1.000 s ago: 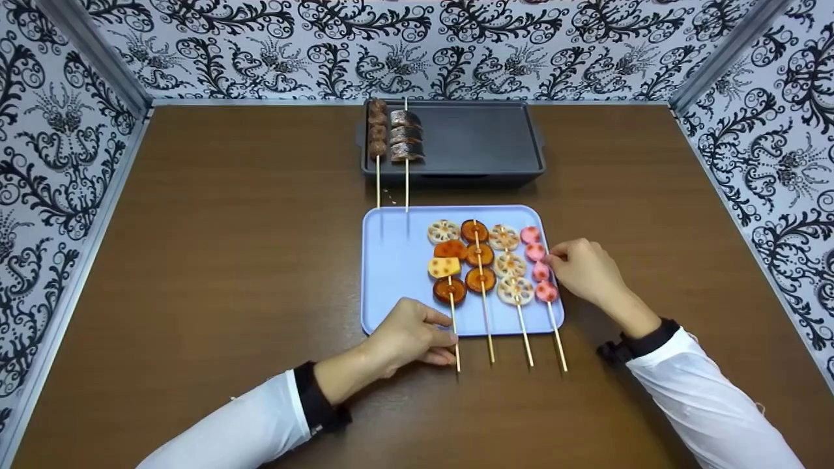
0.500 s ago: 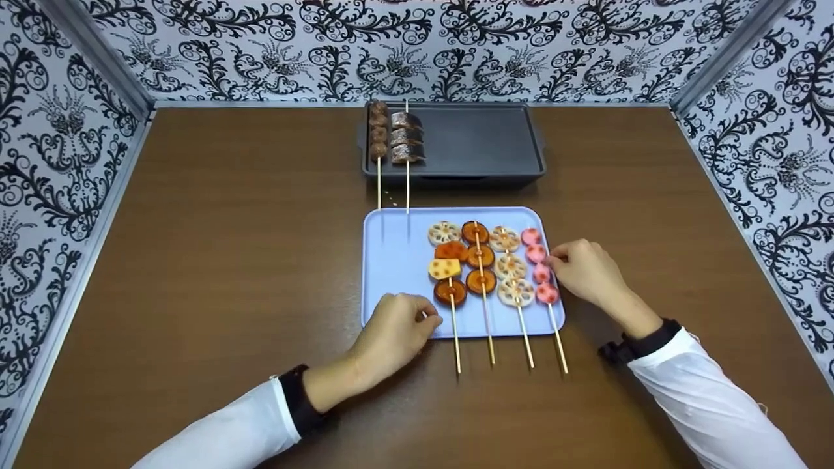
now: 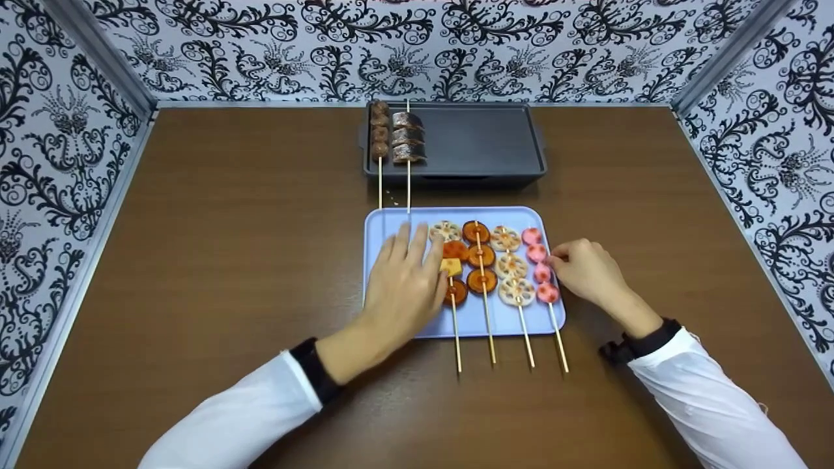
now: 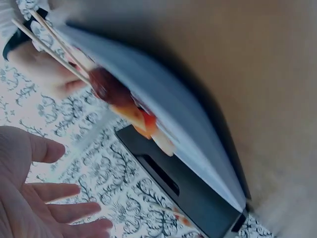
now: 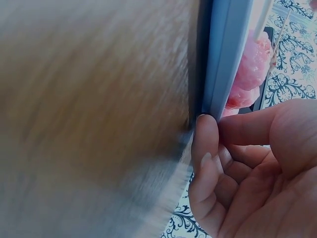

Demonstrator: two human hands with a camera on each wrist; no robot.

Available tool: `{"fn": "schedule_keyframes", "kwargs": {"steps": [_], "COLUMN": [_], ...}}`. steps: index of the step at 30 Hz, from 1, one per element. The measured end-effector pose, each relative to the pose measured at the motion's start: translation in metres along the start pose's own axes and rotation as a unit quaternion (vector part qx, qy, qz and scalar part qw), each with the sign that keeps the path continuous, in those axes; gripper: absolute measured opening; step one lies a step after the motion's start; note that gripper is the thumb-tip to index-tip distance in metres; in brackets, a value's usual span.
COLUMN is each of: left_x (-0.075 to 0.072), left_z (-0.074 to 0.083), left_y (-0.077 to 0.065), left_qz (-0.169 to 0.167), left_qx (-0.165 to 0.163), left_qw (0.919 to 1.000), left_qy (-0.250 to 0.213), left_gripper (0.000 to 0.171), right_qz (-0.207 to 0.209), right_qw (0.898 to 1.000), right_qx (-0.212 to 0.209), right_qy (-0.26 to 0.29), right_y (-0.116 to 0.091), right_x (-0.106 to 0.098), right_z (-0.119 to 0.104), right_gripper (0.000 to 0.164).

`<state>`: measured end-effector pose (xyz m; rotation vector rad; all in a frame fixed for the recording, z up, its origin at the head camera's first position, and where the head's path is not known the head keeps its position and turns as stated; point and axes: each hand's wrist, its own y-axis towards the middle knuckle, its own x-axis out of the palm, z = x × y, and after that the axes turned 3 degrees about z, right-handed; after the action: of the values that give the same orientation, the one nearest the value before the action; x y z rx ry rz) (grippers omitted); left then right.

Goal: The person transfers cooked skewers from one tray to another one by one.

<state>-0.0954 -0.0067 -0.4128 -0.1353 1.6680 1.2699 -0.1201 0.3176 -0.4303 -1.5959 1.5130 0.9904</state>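
A light blue tray [image 3: 375, 240] bears several skewers. They are a mixed skewer [image 3: 455, 294] with a lotus slice on top, a brown-slice skewer [image 3: 481, 281], a lotus root skewer [image 3: 517, 292] and a pink-ball skewer [image 3: 547, 293]. Above the tray's left part, my left hand [image 3: 402, 290] is spread with straight fingers, partly covering the mixed skewer. Nothing lies in its palm in the left wrist view. At the right rim, my right hand [image 3: 589, 270] pinches the tray's edge between thumb and forefinger, as the right wrist view shows, beside the pink balls [image 5: 250, 64].
Behind the tray stands a black grill plate [image 3: 482, 140]. On its left side lie a meatball skewer [image 3: 379, 133] and a dark-skinned fish skewer [image 3: 408, 137], their sticks reaching toward the tray. Patterned panels [image 3: 397, 58] border the brown table [image 3: 247, 195].
My left hand has let go of the mixed skewer's stick, drawn back left, then moved forward over the tray with its fingers spread. The right hand stays at the rim.
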Motion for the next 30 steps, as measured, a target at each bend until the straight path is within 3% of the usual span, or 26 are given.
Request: {"fn": "schedule_keyframes", "kwargs": {"steps": [4, 8, 13, 17, 20, 25, 30], "left_x": [0.011, 0.017, 0.023, 0.029, 0.034, 0.041, 0.044], "left_z": [-0.014, -0.026, -0.033, -0.037, -0.04, -0.047, -0.056], "left_y": [0.019, 0.045, 0.079, 0.097, 0.105, 0.108, 0.107], "left_qz": [-0.024, -0.075, -0.137, -0.173, -0.193, -0.191, -0.171], "left_qx": [-0.012, -0.061, -0.139, -0.202, -0.254, -0.317, -0.346], "left_qw": [0.9996, 0.9951, 0.9806, 0.9634, 0.9463, 0.9238, 0.9138], "left_qy": [-0.005, -0.019, -0.019, -0.027, -0.053, -0.097, -0.126], "left_gripper": [0.06, 0.066, 0.067, 0.064, 0.054, 0.017, 0.02], "right_qz": [0.004, 0.0, -0.001, -0.002, -0.003, -0.006, -0.002], "right_qw": [1.0, 1.0, 1.0, 1.0, 1.0, 1.0, 1.0], "right_qx": [0.002, 0.002, 0.002, 0.003, 0.005, 0.006, 0.007], "right_qy": [-0.003, -0.001, -0.002, 0.0, 0.0, 0.001, -0.006], "right_y": [0.001, 0.001, 0.001, 0.001, 0.001, 0.0, 0.0], "right_x": [0.001, 0.001, 0.0, 0.0, 0.0, -0.001, 0.0], "right_z": [0.0, -0.001, -0.001, -0.001, 0.0, -0.001, -0.001], "right_gripper": [0.017, 0.017, 0.017, 0.017, 0.017, 0.017, 0.017]}}
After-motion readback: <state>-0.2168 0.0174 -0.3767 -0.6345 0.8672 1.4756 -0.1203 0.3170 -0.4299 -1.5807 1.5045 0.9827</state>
